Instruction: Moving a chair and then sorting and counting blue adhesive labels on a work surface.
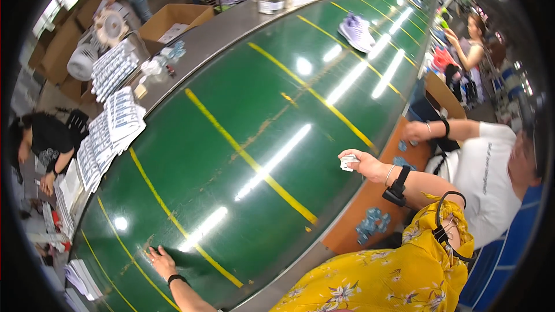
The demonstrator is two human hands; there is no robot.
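Note:
My left hand (162,262) reaches over the green conveyor belt (191,185), fingers stretched and apart, with nothing in it. Whether its fingertips touch the belt I cannot tell. At the belt's right edge, my right hand (367,165) is closed on a small white piece (348,162) that looks like folded paper or a packet. Below that hand, a pile of small blue-grey packets (373,225) lies on an orange-brown ledge (348,232). Farther up the belt sits a single pale lilac sneaker (356,33).
Yellow lines cross the belt. Stacks of printed sheets (118,121) lie along its left side, near a can (270,1) and an open cardboard box (176,23). A person in a white T-shirt (483,167) is close on my right. Other people work farther off.

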